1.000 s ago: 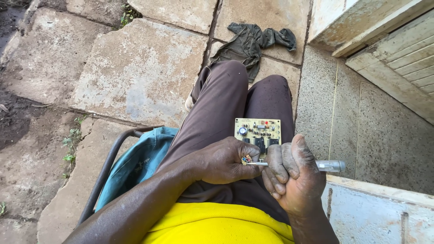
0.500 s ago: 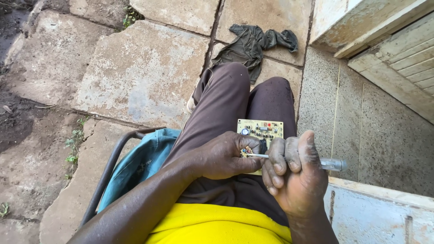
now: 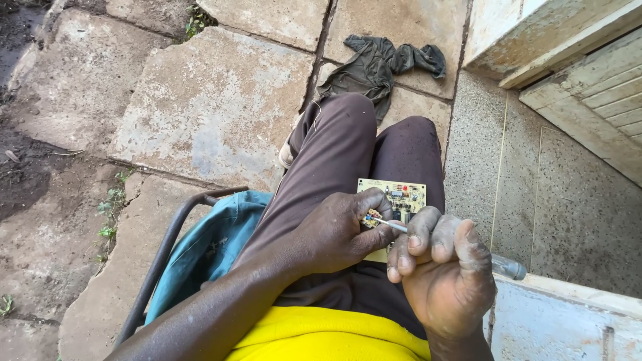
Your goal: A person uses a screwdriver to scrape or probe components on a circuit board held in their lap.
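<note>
I sit with a small pale-green circuit board (image 3: 401,196) resting on my lap over dark brown trousers (image 3: 348,154). My left hand (image 3: 338,230) grips the board's near left edge, thumb and fingers curled around it. My right hand (image 3: 441,271) is closed around a thin screwdriver (image 3: 388,223) with a clear handle (image 3: 508,269) that sticks out to the right. The metal tip touches a small component at the board's lower left, right beside my left fingers. Part of the board is hidden under both hands.
A teal seat with a dark metal frame (image 3: 200,247) is at my left. A crumpled dark cloth (image 3: 381,63) lies on the cracked stone slabs (image 3: 214,107) ahead. To the right are a speckled concrete step (image 3: 568,207) and a wooden door frame (image 3: 588,80).
The view has shifted slightly. My right hand has turned and moved a little nearer, keeping the screwdriver tip at the board's lower left. The left hand keeps its hold.
</note>
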